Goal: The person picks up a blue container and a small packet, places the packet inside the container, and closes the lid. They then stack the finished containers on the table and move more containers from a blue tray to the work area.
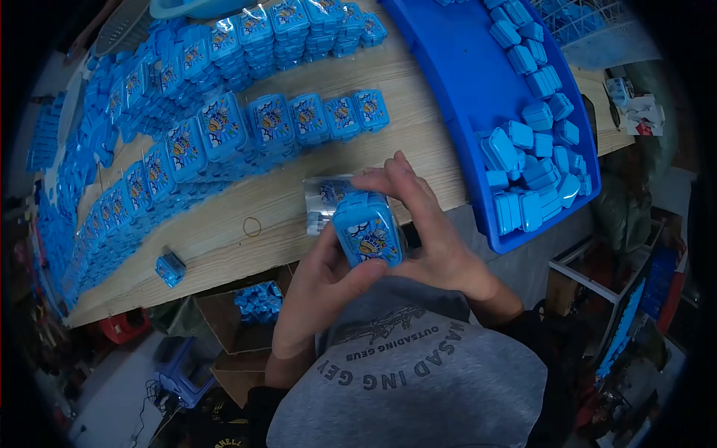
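In front of my chest, a light-blue plastic box [370, 235] with a colourful cartoon label is tilted up between both hands. My left hand [321, 287] grips it from the left and below, its thumb across the lower front edge. My right hand [429, 235] holds the right side, with its fingers arched over toward the top edge. Just behind the box, a clear, shiny packet with printed patches [320, 205] lies at the table edge, partly covered by the box and fingers.
Long rows of stacked labelled boxes [224, 131] curve across the wooden table [418, 142]. A blue tray [455, 97] of plain blue boxes stands at right. One small blue packet [170, 269] and a rubber band [252, 226] lie front left; a cardboard box [231, 328] sits below.
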The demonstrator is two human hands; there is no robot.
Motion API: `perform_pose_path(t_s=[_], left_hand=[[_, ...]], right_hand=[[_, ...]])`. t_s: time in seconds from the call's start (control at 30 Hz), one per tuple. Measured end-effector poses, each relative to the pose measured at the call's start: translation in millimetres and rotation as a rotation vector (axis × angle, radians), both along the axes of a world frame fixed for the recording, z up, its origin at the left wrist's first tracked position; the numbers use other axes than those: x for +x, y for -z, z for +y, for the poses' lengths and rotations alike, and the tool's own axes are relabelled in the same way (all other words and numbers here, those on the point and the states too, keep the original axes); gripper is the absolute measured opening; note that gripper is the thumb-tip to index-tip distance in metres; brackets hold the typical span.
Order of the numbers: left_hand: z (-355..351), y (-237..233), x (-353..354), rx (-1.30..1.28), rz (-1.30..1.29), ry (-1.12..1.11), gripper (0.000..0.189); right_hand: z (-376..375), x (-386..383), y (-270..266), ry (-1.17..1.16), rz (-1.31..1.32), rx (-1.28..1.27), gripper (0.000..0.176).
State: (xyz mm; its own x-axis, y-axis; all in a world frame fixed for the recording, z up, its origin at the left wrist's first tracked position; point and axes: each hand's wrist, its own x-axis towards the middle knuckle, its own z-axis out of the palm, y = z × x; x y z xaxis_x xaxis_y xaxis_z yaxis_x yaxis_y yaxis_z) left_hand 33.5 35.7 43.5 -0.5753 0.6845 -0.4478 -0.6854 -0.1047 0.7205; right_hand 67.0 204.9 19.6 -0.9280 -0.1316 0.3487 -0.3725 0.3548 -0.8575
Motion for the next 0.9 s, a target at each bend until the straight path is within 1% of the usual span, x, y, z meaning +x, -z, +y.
perform_pose_path(t_s=[0.17, 0.23, 0.27, 0.33, 0.37, 0.4, 0.43, 0.47, 0.5, 0.53, 0.57, 0.7, 0.73, 0.83, 0.9], left_hand=[[-4, 4, -1, 0.015, -0.03, 0.049, 0.056], [-1, 6, -1, 0.024, -0.01, 0.072, 0.056], [0, 12, 0, -0.02, 0.067, 0.055, 0.056], [2, 20, 0, -0.119, 0.21, 0.017, 0.055], [-1, 17, -7, -0.283, 0.571, 0.122, 0.051], [0, -3, -24, -0.45, 0.92, 0.229, 0.046], [-1, -23, -35, -0.619, 1.258, 0.338, 0.041], [7, -42, -33, -0.59, 1.312, 0.496, 0.039], [13, -54, -30, -0.504, 1.38, 0.637, 0.038], [16, -63, -27, -0.424, 1.456, 0.755, 0.037], [21, -67, -21, -0.384, 1.496, 0.802, 0.036], [25, -73, -14, -0.237, 1.563, 0.895, 0.033], [24, -73, -16, -0.212, 1.563, 0.908, 0.032], [26, -74, -16, -0.149, 1.573, 0.948, 0.029], [28, -75, -12, -0.117, 1.574, 0.968, 0.028]], right_hand=[[0, 0, -2, 0.011, -0.003, 0.003, 0.095], [7, 1, -12, -0.064, -0.078, 0.159, 0.091], [11, 1, -15, -0.104, -0.116, 0.235, 0.09], [17, -2, -12, 0.056, -0.084, 0.263, 0.088], [20, -5, -9, 0.13, -0.073, 0.275, 0.087], [24, -12, -2, 0.22, -0.151, 0.211, 0.088], [25, -22, 8, 0.278, -0.141, 0.141, 0.086], [27, -34, 19, 0.334, -0.133, 0.077, 0.084], [28, -45, 31, 0.34, -0.089, 0.044, 0.081], [27, -52, 41, 0.346, -0.1, 0.047, 0.081], [28, -63, 48, 0.355, -0.093, 0.053, 0.08], [30, -81, 61, 0.34, -0.046, 0.049, 0.079], [29, -80, 61, 0.339, -0.038, 0.092, 0.079], [28, -80, 52, 0.331, -0.052, 0.17, 0.079], [30, -81, 51, 0.325, -0.047, 0.164, 0.079]])
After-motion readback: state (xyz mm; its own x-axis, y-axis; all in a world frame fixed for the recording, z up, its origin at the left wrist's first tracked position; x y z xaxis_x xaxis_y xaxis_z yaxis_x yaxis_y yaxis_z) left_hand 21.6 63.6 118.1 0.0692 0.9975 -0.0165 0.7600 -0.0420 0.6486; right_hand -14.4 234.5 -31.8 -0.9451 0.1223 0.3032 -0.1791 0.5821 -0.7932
